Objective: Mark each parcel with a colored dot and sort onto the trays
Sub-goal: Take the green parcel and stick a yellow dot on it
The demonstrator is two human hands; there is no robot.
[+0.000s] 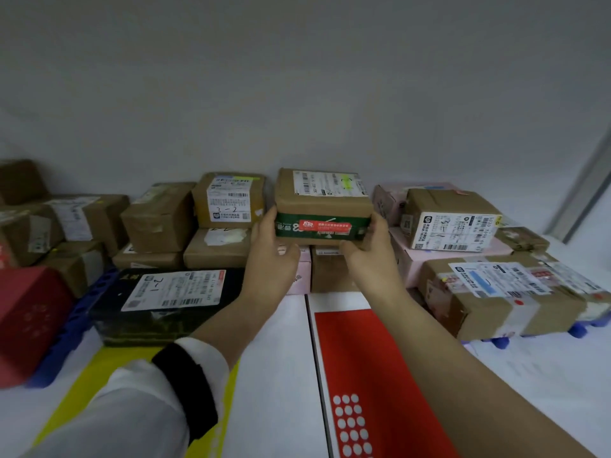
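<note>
Head view: we count two hands, both on a single parcel at the centre of the frame. It is wrapped in brown paper, with one white label on top that bears a yellow-green mark, and one green band with a red sticker along its near side. The left hand grips its left end and the right hand its right end, each with the thumb up the side and the fingers curled beneath. The parcel thus lies between the hands, just above one small pink box and one brown box; we cannot tell whether it touches them.

Left of it, against the wall, we count four brown parcels stacked two on two, the top right one marked 3-2. At lower left, one black parcel labelled 2-1 sits on a blue tray, beside one red box. At the right, a second blue tray carries at least five parcels, brown and pink.

Below the hands lie one red sheet with a block of white dots, cut by the lower edge, and one yellow sheet. The left arm wears a white sleeve.
</note>
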